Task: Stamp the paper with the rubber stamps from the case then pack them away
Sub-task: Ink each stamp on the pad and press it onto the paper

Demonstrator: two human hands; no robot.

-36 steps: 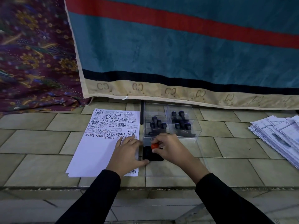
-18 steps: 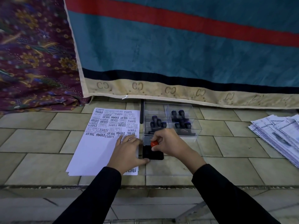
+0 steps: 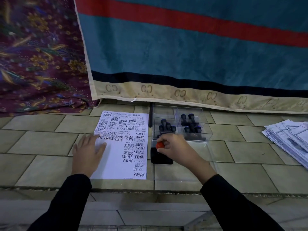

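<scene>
A white sheet of paper (image 3: 116, 165) lies on the tiled floor, its top and right side covered with black stamp marks. My left hand (image 3: 88, 152) rests flat on its left edge, fingers spread. Right of the paper sits a black ink pad (image 3: 160, 158). My right hand (image 3: 175, 149) grips a stamp with a red knob (image 3: 159, 145) and holds it down on the pad. Behind the pad stands a clear plastic case (image 3: 180, 125) with several dark-handled stamps inside.
A teal rug with a red stripe (image 3: 191, 52) hangs or lies along the back, a purple patterned cloth (image 3: 38, 55) at the left. A stack of printed papers (image 3: 290, 139) lies at the far right. A clear lid (image 3: 183, 167) lies under the ink pad.
My left hand has slid left from the paper's lower right corner to its left edge, uncovering more stamp marks. My right hand stays on the red stamp at the ink pad.
</scene>
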